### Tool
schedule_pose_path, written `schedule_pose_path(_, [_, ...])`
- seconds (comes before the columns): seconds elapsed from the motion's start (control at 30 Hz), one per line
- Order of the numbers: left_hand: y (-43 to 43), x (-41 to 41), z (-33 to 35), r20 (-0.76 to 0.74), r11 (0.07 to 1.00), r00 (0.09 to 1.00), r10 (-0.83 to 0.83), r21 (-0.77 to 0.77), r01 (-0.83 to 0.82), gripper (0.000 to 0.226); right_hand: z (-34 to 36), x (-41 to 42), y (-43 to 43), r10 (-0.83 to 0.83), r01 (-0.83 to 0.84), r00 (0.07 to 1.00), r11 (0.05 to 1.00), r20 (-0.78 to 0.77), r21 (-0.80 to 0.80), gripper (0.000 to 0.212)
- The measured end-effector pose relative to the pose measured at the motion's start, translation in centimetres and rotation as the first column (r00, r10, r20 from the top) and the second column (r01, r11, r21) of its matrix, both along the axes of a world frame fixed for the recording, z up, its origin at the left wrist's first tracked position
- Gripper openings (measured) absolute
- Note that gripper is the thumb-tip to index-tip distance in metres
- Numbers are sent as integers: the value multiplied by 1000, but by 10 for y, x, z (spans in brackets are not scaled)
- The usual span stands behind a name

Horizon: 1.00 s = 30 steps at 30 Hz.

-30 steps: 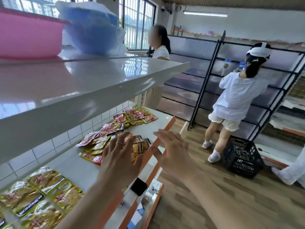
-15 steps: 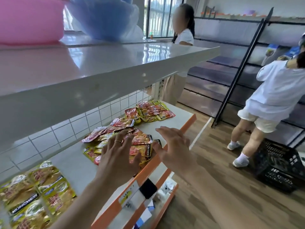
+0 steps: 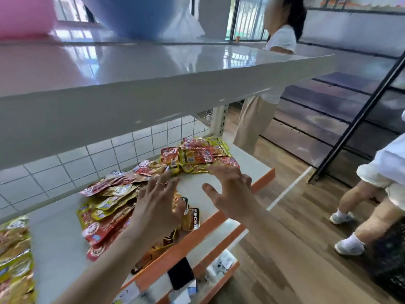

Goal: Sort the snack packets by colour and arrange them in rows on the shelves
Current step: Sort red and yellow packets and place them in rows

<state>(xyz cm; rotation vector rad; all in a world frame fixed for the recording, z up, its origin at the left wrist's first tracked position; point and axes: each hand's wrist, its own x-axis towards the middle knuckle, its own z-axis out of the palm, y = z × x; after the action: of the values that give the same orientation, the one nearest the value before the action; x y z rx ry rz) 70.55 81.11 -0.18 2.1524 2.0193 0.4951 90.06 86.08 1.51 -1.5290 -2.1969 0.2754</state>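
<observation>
A head-worn camera looks down at a white shelf (image 3: 192, 185) with an orange front edge, backed by white wall tiles (image 3: 65, 165).

At the far left a group of yellow snack packets (image 3: 13, 255) lies flat on the shelf, their print too blurred to read. Further right sits a mixed pile of red and yellow packets (image 3: 105, 207), overlapping like a fan, with their long sides slanting from front left to back right.

The left hand (image 3: 153, 213) hovers palm down over this pile, fingers spread and holding nothing, with a thin ring (image 3: 160, 183) on one finger. Whether it touches the packets cannot be told.

Just right of its thumb lies an orange packet (image 3: 194, 219) with a black strip reading "ONCHEW", the letters running front to back.

The right hand (image 3: 234, 194) is also spread and empty, its fingertips at the near edge of a far pile of red and yellow packets (image 3: 197, 154) at the back right.

An upper shelf (image 3: 153, 69) carries a pink tub (image 3: 24, 16) and a blue basin (image 3: 140, 16). To the right, a person in beige trousers (image 3: 256, 123) stands beside a black rack (image 3: 355, 119). Another person's legs (image 3: 355, 216) are next to a black crate (image 3: 390, 260).
</observation>
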Motion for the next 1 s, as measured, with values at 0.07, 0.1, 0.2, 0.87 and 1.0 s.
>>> schedule_pose_path(0.07, [8,6,-10,2,1000,1000,8,-11,-8,62,-5,10,16,20,-19,1000,999,23,-29,53])
schedule_pose_path(0.1, [11,8,-14,11,1000,1000,9,-9,-9,60,-8,15,23,32,-30,999,999,30,-38,54])
schedule_pose_path(0.2, [14,13,-23,30,1000,999,14,-10,-14,53,-16,25,42,71,-66,996,995,57,-76,54])
schedule_pose_path(0.87, [35,17,-32,-80,983,989,122,-128,-131,70,-76,47,138,129,-25,954,933,269,-359,70])
schedule_pose_path(1.0, [48,33,-36,-93,988,992,83,-122,-94,69,-74,49,111,198,-137,964,941,178,-309,63])
